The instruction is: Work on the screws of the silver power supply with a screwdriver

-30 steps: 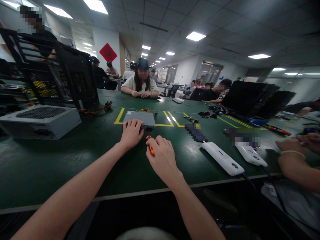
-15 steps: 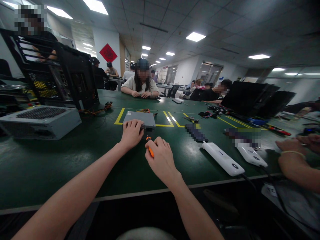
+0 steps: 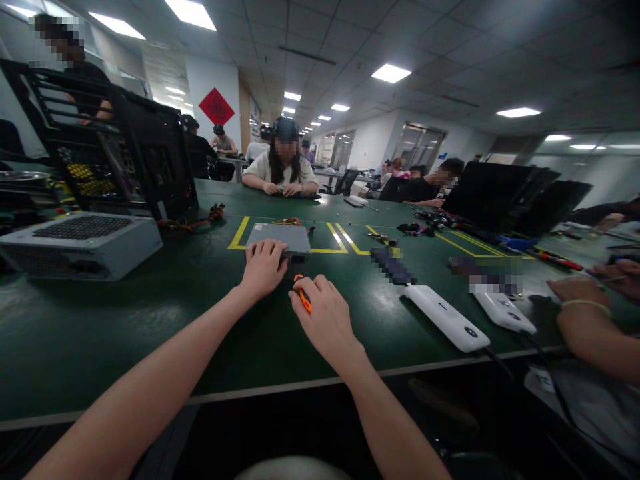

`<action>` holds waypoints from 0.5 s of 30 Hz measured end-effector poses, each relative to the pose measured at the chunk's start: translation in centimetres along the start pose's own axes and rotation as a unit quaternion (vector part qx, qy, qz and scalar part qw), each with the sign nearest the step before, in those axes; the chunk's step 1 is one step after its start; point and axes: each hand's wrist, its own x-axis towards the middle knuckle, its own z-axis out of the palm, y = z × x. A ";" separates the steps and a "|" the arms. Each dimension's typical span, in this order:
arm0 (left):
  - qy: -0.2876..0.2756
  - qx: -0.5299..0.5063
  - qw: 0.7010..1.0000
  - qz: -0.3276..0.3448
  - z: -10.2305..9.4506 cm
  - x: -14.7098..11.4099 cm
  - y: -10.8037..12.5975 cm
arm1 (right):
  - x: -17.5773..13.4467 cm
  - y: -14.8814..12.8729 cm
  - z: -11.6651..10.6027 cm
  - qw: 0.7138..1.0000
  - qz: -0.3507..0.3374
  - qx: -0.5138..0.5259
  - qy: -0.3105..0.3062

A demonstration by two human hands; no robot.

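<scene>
A small grey power supply unit (image 3: 286,239) lies flat on the green tabletop, with its socket side toward me. My left hand (image 3: 265,268) grips its near left corner, fingers bent over the top. Just to the right and nearer to me, my right hand (image 3: 324,310) is closed around an orange-handled tool (image 3: 304,299). Most of that tool is hidden by the fingers, so its kind cannot be made out. It is apart from the power supply unit.
To the left stand a larger power supply (image 3: 95,243) and an open black computer case (image 3: 125,153). White power banks (image 3: 445,317) with cables lie at the right, near a co-worker's arm (image 3: 595,327). Another person (image 3: 283,160) sits across the table.
The orange tool has turned slightly in my right hand, and its dark tip no longer shows. My left hand and the power supply unit have stayed in place.
</scene>
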 end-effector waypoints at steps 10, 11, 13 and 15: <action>0.003 0.002 1.000 0.001 0.0 0.0 0.0 | 0.0 0.1 -0.1 0.999 -0.029 -0.039 -0.013; 0.003 0.001 1.000 0.001 0.1 0.0 0.0 | 0.0 0.2 -0.1 0.999 -0.033 -0.036 -0.008; 0.003 0.000 1.000 -0.001 0.2 0.0 0.0 | 0.1 0.2 0.1 1.000 -0.025 -0.015 -0.002; 0.005 -0.003 1.000 -0.003 0.3 0.0 -0.1 | 0.2 0.0 0.1 1.000 0.004 0.008 -0.002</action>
